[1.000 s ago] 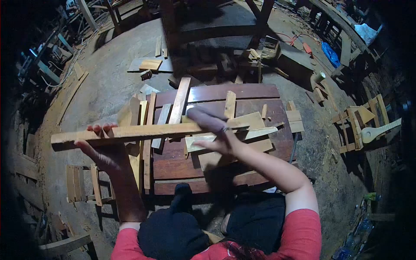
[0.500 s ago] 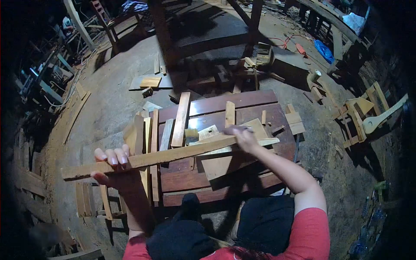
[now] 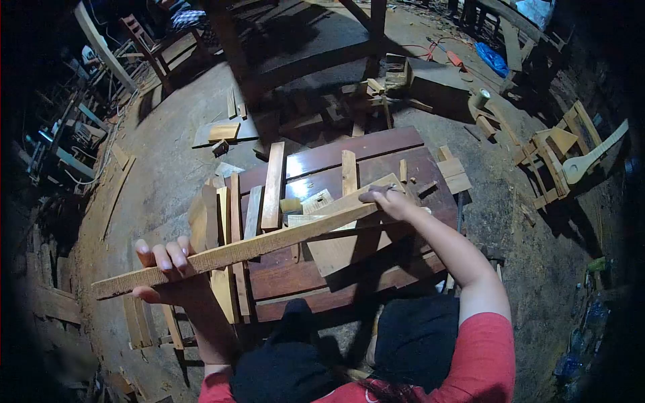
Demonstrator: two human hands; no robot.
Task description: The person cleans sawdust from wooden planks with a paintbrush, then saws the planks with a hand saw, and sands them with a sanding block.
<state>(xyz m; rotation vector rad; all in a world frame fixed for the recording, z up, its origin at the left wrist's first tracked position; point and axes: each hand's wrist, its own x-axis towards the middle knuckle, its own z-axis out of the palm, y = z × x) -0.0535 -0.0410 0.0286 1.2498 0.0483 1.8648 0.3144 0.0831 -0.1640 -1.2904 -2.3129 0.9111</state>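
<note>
A long, narrow wooden strip (image 3: 269, 240) is held up in front of me, slanting from lower left to upper right. My left hand (image 3: 168, 269) grips it near its left end, fingers over the top and thumb below. My right hand (image 3: 390, 201) is closed at the strip's right end, with a small dark object (image 3: 371, 195) at its fingertips, too small to identify. Beneath lies a low reddish-brown slatted table (image 3: 282, 275) bearing wood pieces, among them a pale board (image 3: 274, 185), a short block (image 3: 349, 172) and a roll of tape (image 3: 291, 205).
A wooden frame with a light spatula-shaped piece (image 3: 591, 161) stands at the right. Dark bench legs (image 3: 228, 40) rise beyond the table. Wood offcuts (image 3: 224, 131), a blue bag (image 3: 491, 60) and an orange cable item (image 3: 455, 59) lie on the floor.
The strip's left end has dropped and its right end has risen, making it steeper. My right hand has moved slightly right and up, and the camera view has shifted a little.
</note>
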